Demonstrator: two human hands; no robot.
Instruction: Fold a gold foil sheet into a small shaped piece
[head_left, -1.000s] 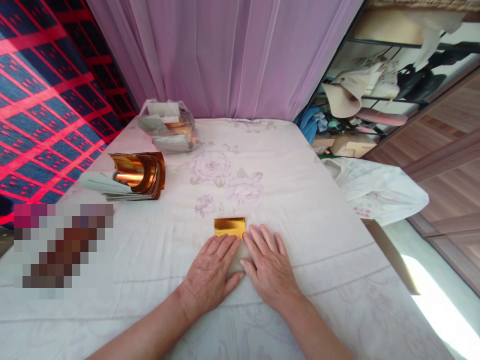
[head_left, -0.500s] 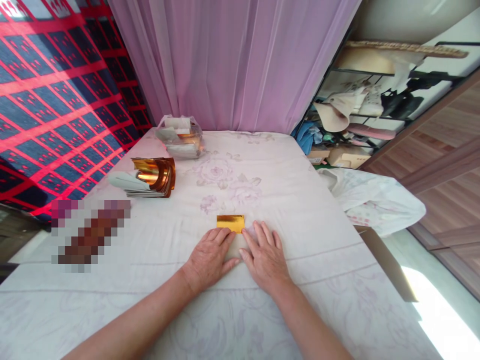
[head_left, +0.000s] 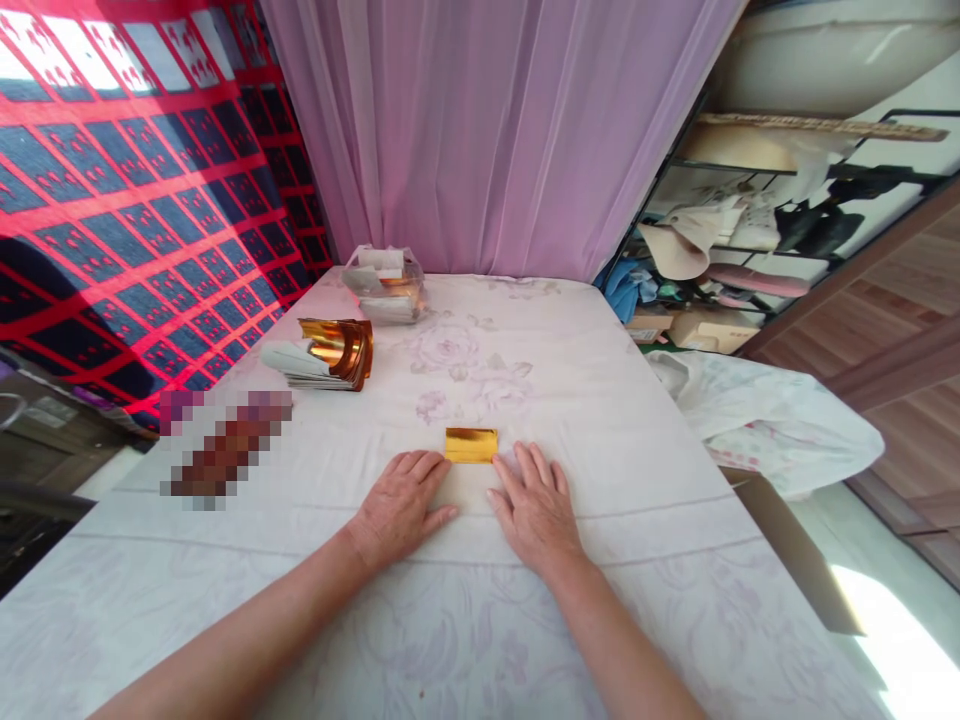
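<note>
Both hands flat on the pale floral-clothed counter.
Left hand and right hand — fingers spread, gripping nothing — flank a small folded rectangle of gold foil paper.

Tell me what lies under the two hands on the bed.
Between the left hand and right hand a gold foil sheet shows on the floral bedsheet. Whether it extends beneath the palms is covered.

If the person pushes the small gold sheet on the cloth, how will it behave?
The gold sheet looks thin and flat, so it is probably very light and floppy. Its shiny face suggests it is slippery. The stack of gold sheets curls up, so it likely bends easily and may crease.
</note>
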